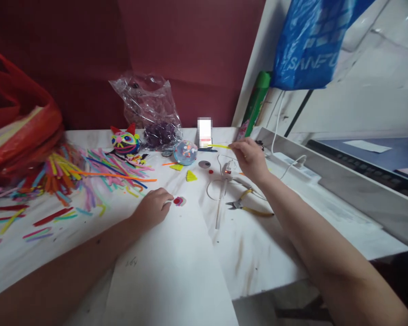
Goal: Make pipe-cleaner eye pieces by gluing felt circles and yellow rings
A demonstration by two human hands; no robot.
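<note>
My right hand (249, 157) is raised above the right part of the table, pinching one end of a thin yellow pipe cleaner (220, 146). The strip points left, in front of a small upright screen (204, 132) that is blurred out. My left hand (153, 207) rests on a white paper sheet (173, 267), fingers loosely bent and thumb apart. Just beyond its fingertips lies a little stack of pink and red discs (179, 201). Fuzzy yellow triangular pieces (191, 176) lie behind them, close to a clear round container (185, 152) holding small colourful bits.
Left is a pile of colourful pipe cleaners (98, 167), with a decorated cat face (125, 140) behind and a red bag (23, 122). Yellow-handled cutters (251, 208) and a white cable (212, 192) lie right of the paper. A clear plastic bag (153, 108) stands at the back.
</note>
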